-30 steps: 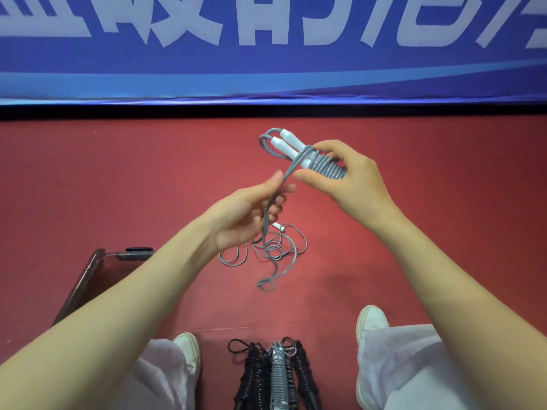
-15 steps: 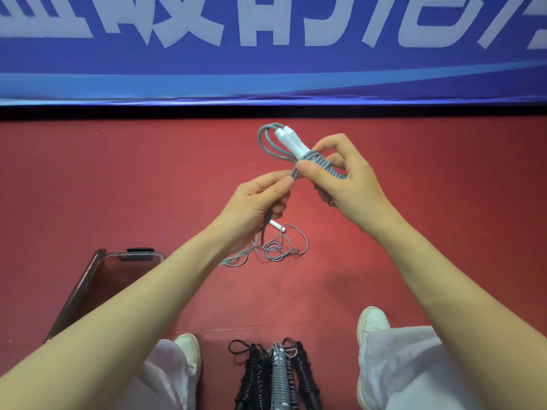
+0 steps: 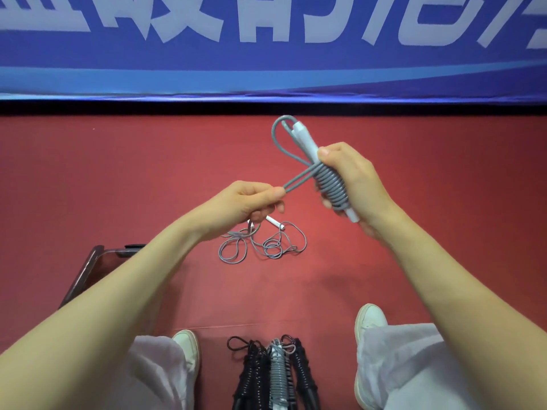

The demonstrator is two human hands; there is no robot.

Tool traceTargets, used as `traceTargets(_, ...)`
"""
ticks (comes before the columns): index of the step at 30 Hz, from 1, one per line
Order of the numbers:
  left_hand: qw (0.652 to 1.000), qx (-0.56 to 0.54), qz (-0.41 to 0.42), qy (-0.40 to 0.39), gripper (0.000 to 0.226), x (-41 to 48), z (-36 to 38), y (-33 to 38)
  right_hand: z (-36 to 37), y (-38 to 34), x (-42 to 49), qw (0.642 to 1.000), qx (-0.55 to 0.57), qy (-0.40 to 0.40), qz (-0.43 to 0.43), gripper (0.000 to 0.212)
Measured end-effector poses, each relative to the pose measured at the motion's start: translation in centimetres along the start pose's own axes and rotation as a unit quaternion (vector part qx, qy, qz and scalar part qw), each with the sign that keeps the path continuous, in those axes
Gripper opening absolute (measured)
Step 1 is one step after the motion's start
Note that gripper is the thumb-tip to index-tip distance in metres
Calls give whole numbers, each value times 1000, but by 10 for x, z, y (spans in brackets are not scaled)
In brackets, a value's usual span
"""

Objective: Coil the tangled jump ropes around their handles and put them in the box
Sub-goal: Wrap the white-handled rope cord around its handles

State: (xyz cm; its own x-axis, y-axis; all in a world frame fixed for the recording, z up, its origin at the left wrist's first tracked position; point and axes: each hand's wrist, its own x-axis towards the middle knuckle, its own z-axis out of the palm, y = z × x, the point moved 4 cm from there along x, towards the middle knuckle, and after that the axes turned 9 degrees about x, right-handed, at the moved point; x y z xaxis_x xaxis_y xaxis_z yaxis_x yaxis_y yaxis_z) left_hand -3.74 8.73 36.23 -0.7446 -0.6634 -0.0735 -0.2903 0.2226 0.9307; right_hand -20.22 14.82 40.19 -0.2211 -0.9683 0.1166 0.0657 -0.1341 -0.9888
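Grey jump rope [image 3: 331, 184] part-coiled, held above red floor [image 3: 118, 173].
Handles [image 3: 305, 140] & coils are gripped in right hand [image 3: 355, 182], long axis tilted, top end pointed up-left, away from person. Doubled cord [image 3: 297, 181] is pinched taut btw. left hand [image 3: 245, 201] thumb & fingers. Remaining cord is seen tangled on floor below; box [image 3: 85, 267] at left.

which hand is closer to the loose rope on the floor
Left. The left hand is just above the loose rope in the view, pinching a strand. The right hand is farther up and to the right, gripping the coiled handles.
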Motion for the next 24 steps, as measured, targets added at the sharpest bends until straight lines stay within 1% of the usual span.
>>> traceTargets(1, 1000, 5, 3, -7, 25, 0, -6, -2, -1, 0, 1, 999, 17, -22, 19, 20)
traceTargets(2, 1000, 17, 5, -10, 21, -1, -13, -4, 1, 1, 0, 997, 27, -64, 45, 21)
traceTargets(3, 999, 38, 15, -7, 23, -2, -18, -4, 5, 5, -2, 989, 25, -120, 77, 22)
traceTargets(4, 997, 67, 34, 0, 24, -3, -22, -3, 10, 9, -6, 976, 11, -184, 113, 22)
traceTargets(6, 989, 130, 71, -2, 14, -4, -23, -1, 20, 18, -16, 936, -38, -295, 189, 25)
traceTargets(7, 986, 153, 67, -13, 8, -3, -22, -3, 24, 23, -19, 914, -71, -329, 225, 29)
traceTargets(8, 985, 165, 49, -13, 7, -2, -21, -6, 26, 28, -22, 894, -113, -350, 256, 33)
traceTargets(10, 974, 223, 30, -13, 6, 4, -19, -15, 27, 38, -24, 859, -216, -356, 299, 40)
traceTargets(11, 962, 270, 37, -12, 3, 7, -16, -16, 28, 44, -23, 843, -283, -343, 301, 41)
traceTargets(12, 949, 311, 47, -6, 5, 9, -13, -16, 28, 48, -22, 829, -366, -318, 279, 42)
traceTargets(13, 939, 339, 57, 10, 6, 11, -11, -13, 28, 51, -19, 812, -455, -282, 234, 43)
traceTargets(14, 936, 343, 62, 38, 5, 13, -8, -9, 27, 52, -15, 791, -539, -232, 173, 43)
traceTargets(15, 943, 319, 60, 76, 5, 13, -6, -6, 26, 48, -11, 770, -605, -172, 107, 44)
traceTargets(16, 958, 262, 47, 107, 7, 12, -5, -4, 24, 41, -7, 760, -639, -112, 48, 45)
traceTargets(17, 975, 178, 27, 127, 9, 11, -3, -2, 21, 34, -3, 760, -647, -61, 2, 46)
traceTargets(18, 988, 83, 2, 127, 11, 11, 1, 0, 16, 27, 2, 763, -646, -18, -34, 47)
traceTargets(19, 994, -1, -21, 107, 12, 11, 6, 2, 11, 20, 5, 764, -642, 16, -60, 49)
traceTargets(20, 994, -59, -40, 85, 16, 12, 10, 3, 7, 14, 7, 764, -639, 41, -80, 50)
traceTargets(22, 988, -126, -68, 49, 36, 13, 13, 7, 3, 7, 6, 765, -629, 74, -115, 52)
traceTargets(23, 985, -152, -77, 39, 40, 14, 13, 7, 2, 5, 5, 769, -619, 86, -130, 52)
traceTargets(24, 981, -173, -84, 31, 38, 15, 13, 5, 2, 4, 4, 777, -606, 97, -141, 51)
